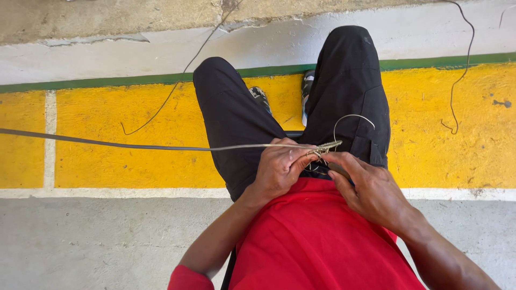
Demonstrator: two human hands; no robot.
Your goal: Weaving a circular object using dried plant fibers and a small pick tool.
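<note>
I sit with black trousers [344, 91] and a red shirt [317, 241] in view below me. My left hand [279, 169] pinches a long thin rod [134, 145] that runs off to the left edge. My right hand [371, 188] grips fine metal wire [352, 119] at the rod's near end, where the wire is wound in tight coils [325, 147]. A loose curl of the wire arcs up over my right thigh. Both hands meet above my lap, fingertips almost touching.
A yellow painted band [118, 166] with a green stripe [107, 81] and white lines crosses the concrete floor. Loose dark wires [172, 91] [461, 75] lie on it at left and right. My shoes [307, 86] show between my knees.
</note>
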